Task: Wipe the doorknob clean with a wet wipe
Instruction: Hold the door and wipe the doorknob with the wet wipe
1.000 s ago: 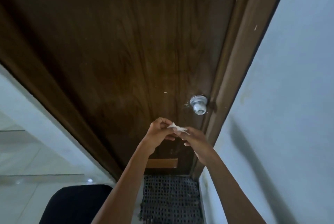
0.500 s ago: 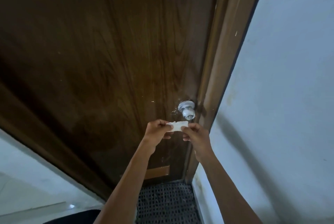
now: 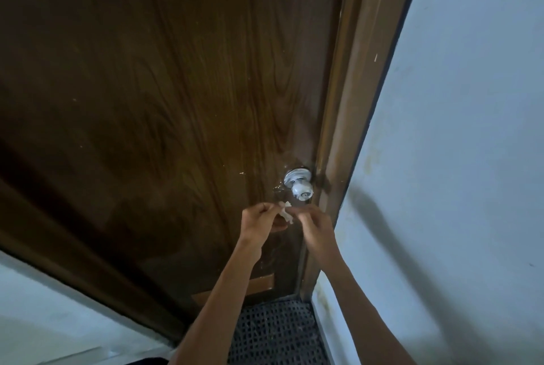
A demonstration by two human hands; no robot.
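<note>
A round silver doorknob [image 3: 300, 186] sticks out of the dark brown wooden door [image 3: 164, 99], close to its right edge. Just below the knob, a small crumpled white wet wipe [image 3: 286, 213] is pinched between my two hands. My left hand [image 3: 260, 222] holds its left end with curled fingers, and my right hand [image 3: 315, 227] holds its right end. Neither the wipe nor either hand touches the knob.
The brown door frame [image 3: 350, 117] runs along the knob's right side, with a pale blue wall [image 3: 459, 158] beyond it. A dark perforated mat [image 3: 276, 332] lies on the floor at the door's foot. A pale wall [image 3: 47, 314] shows at lower left.
The view has tilted up and the hands have come nearer the knob. The wipe, stretched flat between the hands half a second ago, is now bunched up.
</note>
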